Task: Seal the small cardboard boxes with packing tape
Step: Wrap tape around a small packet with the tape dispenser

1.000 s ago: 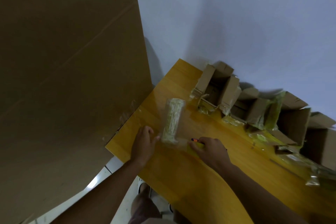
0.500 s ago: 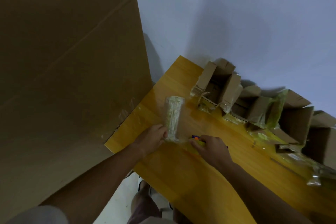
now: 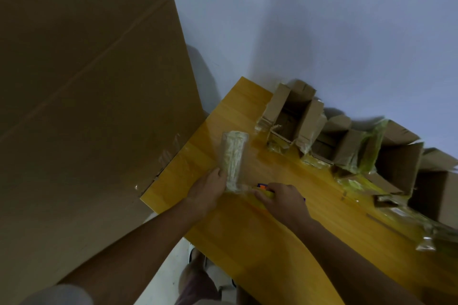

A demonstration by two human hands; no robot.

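Observation:
A roll of clear packing tape [image 3: 233,156] stands on edge on the wooden table [image 3: 247,230], near its left corner. My left hand [image 3: 207,193] grips the roll's lower left side. My right hand [image 3: 285,202] is curled round a small orange and blue tool [image 3: 262,187] pressed against the tape's loose end at the foot of the roll. Several small cardboard boxes stand open along the back wall, the nearest one [image 3: 292,116] just beyond the roll, others [image 3: 401,156] further right, with crumpled tape scraps clinging to them.
A very large cardboard sheet [image 3: 86,82] leans at the left, touching the table's left edge. Tape scraps [image 3: 426,245] litter the table's right side. My feet and light floor [image 3: 158,277] show below the near corner.
My left hand moved from the table beside the roll onto its lower left side and now grips it. My right hand stayed at the tape end.

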